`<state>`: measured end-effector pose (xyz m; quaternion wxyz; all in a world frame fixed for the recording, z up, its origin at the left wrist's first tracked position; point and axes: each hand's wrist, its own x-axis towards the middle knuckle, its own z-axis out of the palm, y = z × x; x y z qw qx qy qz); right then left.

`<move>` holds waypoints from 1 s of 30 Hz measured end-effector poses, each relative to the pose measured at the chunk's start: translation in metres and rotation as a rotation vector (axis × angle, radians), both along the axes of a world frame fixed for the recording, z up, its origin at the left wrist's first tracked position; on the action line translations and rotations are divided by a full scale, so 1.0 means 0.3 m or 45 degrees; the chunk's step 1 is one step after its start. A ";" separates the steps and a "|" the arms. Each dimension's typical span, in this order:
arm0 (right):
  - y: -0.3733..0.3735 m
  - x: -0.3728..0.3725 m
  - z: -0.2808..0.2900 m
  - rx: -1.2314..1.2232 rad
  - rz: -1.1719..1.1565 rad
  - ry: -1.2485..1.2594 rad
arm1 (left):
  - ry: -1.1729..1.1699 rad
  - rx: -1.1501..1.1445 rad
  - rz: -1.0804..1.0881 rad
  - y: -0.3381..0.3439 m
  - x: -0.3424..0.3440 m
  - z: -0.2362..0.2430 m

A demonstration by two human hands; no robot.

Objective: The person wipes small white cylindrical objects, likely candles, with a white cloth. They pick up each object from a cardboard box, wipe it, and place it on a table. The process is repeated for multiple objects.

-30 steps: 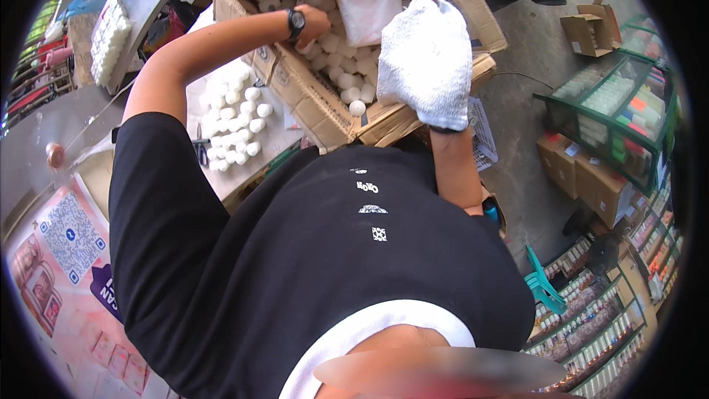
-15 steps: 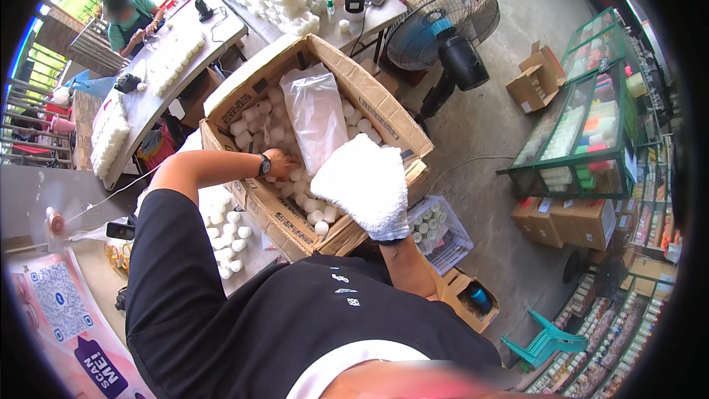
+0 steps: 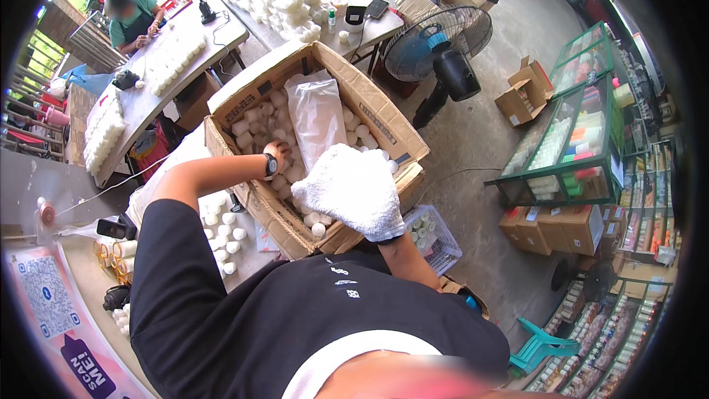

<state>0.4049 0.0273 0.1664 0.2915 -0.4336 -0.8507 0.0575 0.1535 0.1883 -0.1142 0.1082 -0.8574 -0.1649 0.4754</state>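
My left hand reaches into a large cardboard box, a dark watch on its wrist. Its fingers curl down among small white cylinders with rounded ends; whether one is in its grasp is hard to see. White terry cloth covers my right hand like a mitt, hiding all its fingers. That covered hand hovers over the box's near right side. Between the hands and the far wall, a translucent white plastic bag lies on top of the cylinders.
More white cylinders stand on a surface left of the box. A standing fan is beyond it, and a lilac crate sits at its right. One person works at a far-left table. Green-framed display cases stand right.
My left hand has lifted slightly among the cylinders, showing more of its fingers. The cloth-covered right hand has shifted a little left. More of two people at the back now shows.
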 end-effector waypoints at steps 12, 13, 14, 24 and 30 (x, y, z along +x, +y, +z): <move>0.045 -0.075 -0.166 -0.216 -0.140 0.536 | -2.171 -0.561 0.774 -0.170 0.060 0.702; 0.045 -0.085 -0.170 -0.247 -0.063 0.743 | -2.342 -0.313 0.564 -0.202 0.066 0.715; 0.048 -0.097 -0.175 -0.380 0.035 0.897 | -2.442 -0.271 0.664 -0.241 0.070 0.727; 0.052 -0.183 -0.190 -1.654 0.622 2.334 | -2.701 -0.135 1.065 -0.411 0.076 0.759; 0.048 -0.176 -0.232 -1.496 0.393 1.986 | -2.328 -1.584 2.216 -0.452 0.009 0.701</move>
